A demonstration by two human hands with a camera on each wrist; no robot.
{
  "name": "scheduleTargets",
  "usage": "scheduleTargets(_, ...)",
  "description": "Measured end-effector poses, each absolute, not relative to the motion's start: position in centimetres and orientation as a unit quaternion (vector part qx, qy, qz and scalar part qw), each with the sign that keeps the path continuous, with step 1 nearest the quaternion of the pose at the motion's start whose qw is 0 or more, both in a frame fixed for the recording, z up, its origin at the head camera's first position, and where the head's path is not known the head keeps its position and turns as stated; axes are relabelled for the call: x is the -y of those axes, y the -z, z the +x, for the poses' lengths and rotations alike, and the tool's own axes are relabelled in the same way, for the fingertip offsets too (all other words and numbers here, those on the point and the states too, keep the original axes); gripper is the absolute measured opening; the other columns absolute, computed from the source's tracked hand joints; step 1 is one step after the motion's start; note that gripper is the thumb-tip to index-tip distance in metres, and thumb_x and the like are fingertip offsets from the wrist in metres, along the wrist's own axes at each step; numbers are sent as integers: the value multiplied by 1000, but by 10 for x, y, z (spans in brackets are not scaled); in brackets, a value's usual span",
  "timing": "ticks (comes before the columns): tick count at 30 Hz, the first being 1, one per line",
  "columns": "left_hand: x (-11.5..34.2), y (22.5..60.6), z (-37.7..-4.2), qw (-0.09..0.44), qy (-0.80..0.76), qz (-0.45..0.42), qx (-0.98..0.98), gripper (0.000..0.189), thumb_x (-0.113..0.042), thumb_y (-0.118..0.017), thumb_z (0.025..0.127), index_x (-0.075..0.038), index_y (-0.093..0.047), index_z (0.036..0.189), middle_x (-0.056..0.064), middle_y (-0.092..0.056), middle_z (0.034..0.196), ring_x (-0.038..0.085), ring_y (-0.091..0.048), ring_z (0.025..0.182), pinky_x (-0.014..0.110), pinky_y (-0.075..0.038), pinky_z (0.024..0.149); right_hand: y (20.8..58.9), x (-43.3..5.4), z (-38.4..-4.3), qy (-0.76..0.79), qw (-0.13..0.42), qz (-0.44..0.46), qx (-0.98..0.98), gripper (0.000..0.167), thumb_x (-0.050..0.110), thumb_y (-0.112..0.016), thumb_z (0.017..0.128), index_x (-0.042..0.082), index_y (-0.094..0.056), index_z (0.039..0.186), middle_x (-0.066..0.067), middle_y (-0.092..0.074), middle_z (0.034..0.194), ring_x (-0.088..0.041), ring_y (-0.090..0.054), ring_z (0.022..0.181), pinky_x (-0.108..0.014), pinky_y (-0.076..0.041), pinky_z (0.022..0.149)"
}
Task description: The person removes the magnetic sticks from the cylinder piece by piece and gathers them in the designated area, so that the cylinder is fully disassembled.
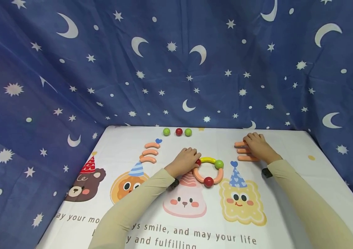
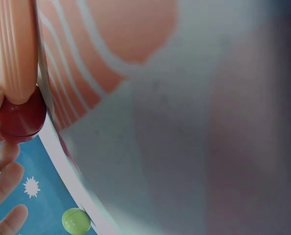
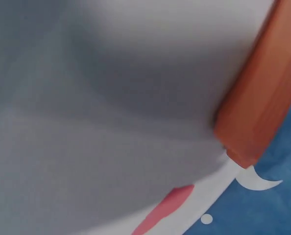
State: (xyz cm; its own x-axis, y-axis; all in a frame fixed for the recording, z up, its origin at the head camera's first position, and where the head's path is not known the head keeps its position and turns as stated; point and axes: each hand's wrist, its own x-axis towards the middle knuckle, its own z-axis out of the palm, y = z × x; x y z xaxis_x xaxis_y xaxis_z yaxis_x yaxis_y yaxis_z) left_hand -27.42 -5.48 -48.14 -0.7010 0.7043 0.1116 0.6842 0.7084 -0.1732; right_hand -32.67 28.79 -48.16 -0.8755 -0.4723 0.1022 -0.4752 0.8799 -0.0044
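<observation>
Pinching the leftmost red ball of the ring in my left hand, I have my right hand, its hold hidden, over the right ends of three orange sticks lying crosswise, ahead and right of the ring.

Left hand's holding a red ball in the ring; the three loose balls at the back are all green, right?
Not all green: the head view shows the middle loose ball red. The left hand does hold a red ball in the ring.
</observation>
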Motion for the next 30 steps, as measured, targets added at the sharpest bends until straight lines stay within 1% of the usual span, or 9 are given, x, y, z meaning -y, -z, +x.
scheduleTargets(2, 55, 481, -274, 84, -60, -377, 920, 34, -41, -57, 91, -17, -55, 115, 1, -58, 108, 16, -54, 99, 32, -44, 89, 484, -287, -329, 2, 40, 241, 970, 20, -1, -55, 89, 2, -54, 108, -16, -53, 108, -34, -45, 104, -52, -31, 90)
scheduleTargets(6, 54, 481, -274, 83, -62, -376, 921, 34, -41, -56, 91, -17, -55, 116, 1, -58, 108, 15, -54, 100, 32, -44, 89, 489, -287, -334, 31, 40, 241, 969, 22, -2, -57, 87, 1, -56, 108, -18, -56, 107, -35, -47, 102, -52, -33, 87)
scheduleTargets(10, 54, 481, -273, 84, -65, -375, 921, 33, -41, -57, 91, -17, -55, 115, 0, -58, 107, 15, -54, 99, 32, -44, 88, 492, -289, -338, 42, 40, 241, 969, 23, -3, -54, 88, 1, -57, 110, -19, -58, 109, -36, -49, 103, -54, -33, 87)
scheduleTargets(15, 54, 482, -274, 86, -68, -373, 921, 33, -41, -57, 91, -17, -55, 115, 0, -58, 108, 15, -54, 100, 32, -44, 89, 491, -290, -339, 43, 34, 232, 971, 24, -3, -55, 87, 2, -58, 110, -16, -58, 107, -33, -48, 103, -53, -32, 87)
scheduleTargets(19, 54, 482, -274, 84, -64, -373, 922, 33, -40, -57, 91, -17, -55, 115, 0, -58, 108, 15, -54, 100, 32, -44, 89, 489, -291, -338, 60, 39, 222, 972, 20, -2, -58, 87, 3, -61, 105, -14, -58, 103, -31, -47, 101, -50, -32, 85)
scheduleTargets(22, 54, 483, -275, 80, -62, -370, 924, 33, -41, -57, 91, -17, -55, 114, 0, -58, 107, 15, -54, 99, 32, -43, 89, 488, -293, -337, 67, 47, 219, 972, 15, -1, -57, 87, 4, -63, 99, -13, -59, 99, -31, -48, 96, -50, -33, 83)
scheduleTargets(24, 54, 484, -276, 76, -62, -368, 925, 33, -41, -57, 90, -18, -55, 114, 0, -58, 106, 15, -54, 100, 32, -43, 89, 487, -294, -336, 66, 47, 215, 973, 15, -3, -57, 86, 4, -63, 98, -12, -59, 97, -31, -47, 95, -51, -33, 84)
scheduleTargets(30, 53, 486, -277, 77, -67, -367, 924, 33, -42, -57, 90, -18, -55, 114, -1, -57, 107, 15, -53, 100, 32, -43, 90, 488, -296, -337, 72, 52, 207, 974, 17, -3, -56, 87, 4, -63, 101, -14, -59, 100, -32, -48, 96, -53, -33, 85)
